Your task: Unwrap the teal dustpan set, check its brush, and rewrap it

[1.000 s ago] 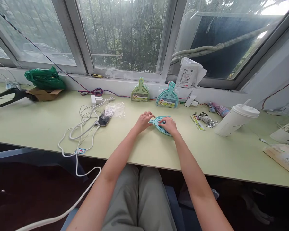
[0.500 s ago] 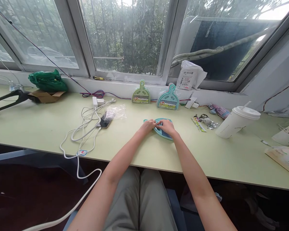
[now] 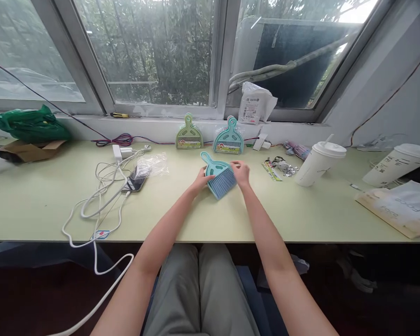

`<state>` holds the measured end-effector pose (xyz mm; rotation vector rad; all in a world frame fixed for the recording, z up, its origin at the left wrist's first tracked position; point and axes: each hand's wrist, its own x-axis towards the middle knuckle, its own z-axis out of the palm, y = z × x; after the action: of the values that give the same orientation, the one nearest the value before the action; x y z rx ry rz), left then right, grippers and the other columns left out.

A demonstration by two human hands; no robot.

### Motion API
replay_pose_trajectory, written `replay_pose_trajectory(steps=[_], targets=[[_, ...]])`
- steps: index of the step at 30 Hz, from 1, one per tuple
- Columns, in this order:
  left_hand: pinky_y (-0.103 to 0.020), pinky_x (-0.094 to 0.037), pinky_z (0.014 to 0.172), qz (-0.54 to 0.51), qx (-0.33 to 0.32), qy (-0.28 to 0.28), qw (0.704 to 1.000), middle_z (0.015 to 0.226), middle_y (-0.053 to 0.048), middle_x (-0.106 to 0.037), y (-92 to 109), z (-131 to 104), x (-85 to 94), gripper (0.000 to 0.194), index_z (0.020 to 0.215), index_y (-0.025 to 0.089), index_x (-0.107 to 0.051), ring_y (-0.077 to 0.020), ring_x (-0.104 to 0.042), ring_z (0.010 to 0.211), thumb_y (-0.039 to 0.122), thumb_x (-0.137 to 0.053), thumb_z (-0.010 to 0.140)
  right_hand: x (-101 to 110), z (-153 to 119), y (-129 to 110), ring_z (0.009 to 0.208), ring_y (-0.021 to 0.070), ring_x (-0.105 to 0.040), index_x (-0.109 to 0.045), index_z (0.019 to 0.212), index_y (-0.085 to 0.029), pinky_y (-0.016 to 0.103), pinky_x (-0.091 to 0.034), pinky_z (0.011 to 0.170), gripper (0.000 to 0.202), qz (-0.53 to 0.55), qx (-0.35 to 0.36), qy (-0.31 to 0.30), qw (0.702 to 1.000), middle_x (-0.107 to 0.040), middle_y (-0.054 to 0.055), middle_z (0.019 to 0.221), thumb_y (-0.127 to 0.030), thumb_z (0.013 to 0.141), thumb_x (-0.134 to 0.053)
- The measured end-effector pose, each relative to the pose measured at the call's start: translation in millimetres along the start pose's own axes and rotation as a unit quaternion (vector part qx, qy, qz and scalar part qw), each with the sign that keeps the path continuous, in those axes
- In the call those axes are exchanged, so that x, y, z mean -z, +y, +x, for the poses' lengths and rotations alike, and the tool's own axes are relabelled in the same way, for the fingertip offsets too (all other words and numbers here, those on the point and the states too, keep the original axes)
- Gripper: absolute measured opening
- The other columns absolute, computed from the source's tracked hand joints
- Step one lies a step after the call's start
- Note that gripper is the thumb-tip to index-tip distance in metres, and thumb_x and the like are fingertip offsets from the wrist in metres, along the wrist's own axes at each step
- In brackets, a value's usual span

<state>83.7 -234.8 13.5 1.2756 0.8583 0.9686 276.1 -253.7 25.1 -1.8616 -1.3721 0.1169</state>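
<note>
Between my hands is a small teal dustpan and brush set point(image 3: 221, 176), tilted up off the table, its blue-grey bristles facing me and its looped handle pointing to the upper left. My left hand point(image 3: 200, 180) grips its left edge, thumb across the front. The fingers of my right hand point(image 3: 241, 172) are closed on its right edge. Behind it, a packaged green dustpan set point(image 3: 189, 133) and a packaged teal dustpan set point(image 3: 228, 136) lean against the wall below the window.
On the left lie tangled white cables point(image 3: 101, 186), a phone point(image 3: 135, 182) and a clear plastic wrapper point(image 3: 152, 164). To the right are a label strip point(image 3: 272, 171), keys point(image 3: 286, 166), white cups point(image 3: 320, 163) and a paper bag point(image 3: 399, 207). The table's front edge runs near my lap.
The teal set has been turned and lifted from lying flat, so its bristles now show. My hands have moved apart to its two sides. The camera view has shifted to the right.
</note>
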Motion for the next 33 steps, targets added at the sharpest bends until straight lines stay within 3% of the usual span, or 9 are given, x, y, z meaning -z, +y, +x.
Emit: replay_pose_trajectory(steps=[3, 5, 8, 14, 19, 23, 25, 29, 33], targets=[[-0.034, -0.05, 0.085, -0.041, 0.006, 0.06, 0.997, 0.11, -0.01, -0.061, 0, 5, 19.4, 0.051, 0.117, 0.018, -0.048, -0.02, -0.062, 0.097, 0.019, -0.07, 0.071, 21, 12, 47, 0.136, 0.0301, -0.029, -0.05, 0.131, -0.013, 0.05, -0.031, 0.103, 0.046, -0.132, -0.099, 0.125, 0.978, -0.037, 0.018, 0.146, -0.027, 0.089, -0.04], [-0.032, -0.05, 0.083, -0.064, 0.004, 0.071, 0.995, 0.105, -0.009, -0.063, 1, 9, 33.0, 0.038, 0.105, 0.017, -0.055, -0.0191, -0.063, 0.093, 0.021, -0.071, 0.071, 30, 17, 76, 0.14, 0.0321, -0.017, -0.038, 0.14, -0.011, 0.06, -0.022, 0.105, 0.054, -0.186, -0.152, 0.086, 0.967, -0.025, 0.02, 0.152, -0.03, 0.089, -0.041], [-0.031, -0.052, 0.079, -0.097, 0.009, 0.092, 0.991, 0.099, -0.006, -0.064, 2, 14, 48.2, 0.033, 0.098, 0.019, -0.057, -0.0172, -0.063, 0.088, 0.016, -0.071, 0.068, 27, 22, 92, 0.137, 0.0306, -0.027, -0.045, 0.134, -0.013, 0.064, -0.016, 0.105, 0.047, -0.184, -0.15, -0.013, 0.971, -0.036, 0.02, 0.146, -0.034, 0.093, -0.036], [-0.034, -0.056, 0.078, -0.204, 0.01, 0.153, 0.967, 0.101, -0.002, -0.063, 0, 24, 63.1, 0.038, 0.106, 0.027, -0.05, -0.0154, -0.064, 0.084, 0.011, -0.06, 0.073, -5, 10, 41, 0.108, 0.0219, -0.056, -0.065, 0.098, -0.018, 0.056, -0.012, 0.11, 0.025, -0.136, 0.054, -0.099, 0.984, -0.064, 0.009, 0.113, -0.03, 0.092, -0.043], [-0.034, -0.055, 0.084, -0.245, 0.017, 0.216, 0.945, 0.104, -0.002, -0.064, 0, 26, 70.5, 0.038, 0.109, 0.027, -0.047, -0.0153, -0.065, 0.091, 0.008, -0.053, 0.077, -26, -8, 7, 0.111, 0.023, -0.056, -0.059, 0.12, -0.021, 0.04, -0.034, 0.098, 0.036, -0.144, 0.066, -0.075, 0.985, -0.06, 0.012, 0.124, -0.012, 0.086, -0.048], [-0.034, -0.055, 0.084, -0.278, 0.021, 0.244, 0.929, 0.102, -0.002, -0.064, 1, 26, 72.2, 0.043, 0.111, 0.026, -0.047, -0.0145, -0.065, 0.091, 0.004, -0.051, 0.075, -31, -11, 1, 0.11, 0.0178, -0.058, -0.071, 0.09, -0.022, 0.034, -0.032, 0.101, 0.034, -0.09, 0.117, -0.142, 0.979, -0.066, 0.005, 0.118, -0.005, 0.085, -0.042], [-0.034, -0.055, 0.084, -0.285, 0.02, 0.242, 0.927, 0.104, -0.002, -0.064, 0, 27, 72.5, 0.043, 0.111, 0.027, -0.047, -0.014, -0.065, 0.091, 0.004, -0.051, 0.074, -32, -10, 2, 0.113, 0.0159, -0.057, -0.071, 0.087, -0.021, 0.035, -0.027, 0.107, 0.036, -0.057, 0.132, -0.135, 0.98, -0.065, 0.004, 0.12, -0.005, 0.085, -0.039], [-0.033, -0.055, 0.084, -0.288, 0.011, 0.236, 0.928, 0.104, -0.002, -0.063, -3, 30, 73.0, 0.041, 0.109, 0.025, -0.047, -0.0136, -0.065, 0.091, 0.004, -0.051, 0.073, -34, -11, 3, 0.122, 0.0211, -0.05, -0.063, 0.115, -0.021, 0.048, -0.018, 0.112, 0.03, -0.067, 0.097, -0.083, 0.99, -0.056, 0.01, 0.132, -0.021, 0.088, -0.048], [-0.033, -0.055, 0.083, -0.281, 0.012, 0.243, 0.929, 0.105, -0.003, -0.063, -5, 31, 72.7, 0.043, 0.11, 0.026, -0.047, -0.0139, -0.065, 0.091, 0.005, -0.051, 0.073, -37, -13, 1, 0.133, 0.0242, -0.038, -0.065, 0.113, -0.024, 0.06, -0.006, 0.111, 0.028, -0.102, 0.083, -0.15, 0.98, -0.048, 0.009, 0.141, -0.024, 0.091, -0.047]])
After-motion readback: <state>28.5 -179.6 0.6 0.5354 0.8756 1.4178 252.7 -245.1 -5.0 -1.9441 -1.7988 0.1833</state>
